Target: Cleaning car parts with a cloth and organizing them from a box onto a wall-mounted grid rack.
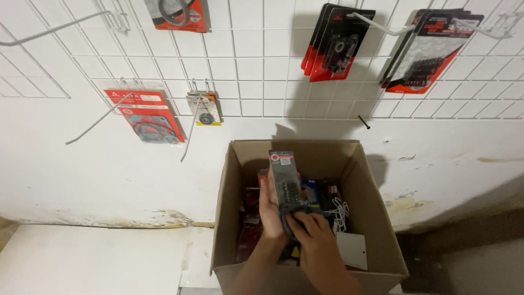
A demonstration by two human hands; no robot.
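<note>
1. A brown cardboard box (376,218) sits open on the floor, right against a white wall (82,175).
2. Both hands are over the box, close together.
3. The left hand (270,210) is holding a flat grey pack (285,183). Its fingers are wrapped round the left edge of the pack.
4. The right hand (314,229) is holding the bottom end of the same pack. Its fingers are curled over that end.
5. The grey pack stands almost straight up. Its top pokes up above the other things in the box, near the back wall of the box. It has a small red and white mark at the top.
6. Down in the box are more packs, red ones (250,218) on the left and darker ones on the right. They are piled up and hard to tell apart.
7. A white card (352,248) on a white string (341,210) lies on the right side of the box, just beside the right hand.
8. Above the box, a white wire rack (262,65) is fixed to the wall, with long white hooks sticking out.
9. Red and black packs (335,41) hang on a hook up above the box. More dark packs (428,49) hang to the right of them.
10. A red pack with a ring in it (147,117) hangs on the left. A small yellow pack (204,109) hangs just beside it.
11. Another red pack (177,13) hangs at the very top.
</note>
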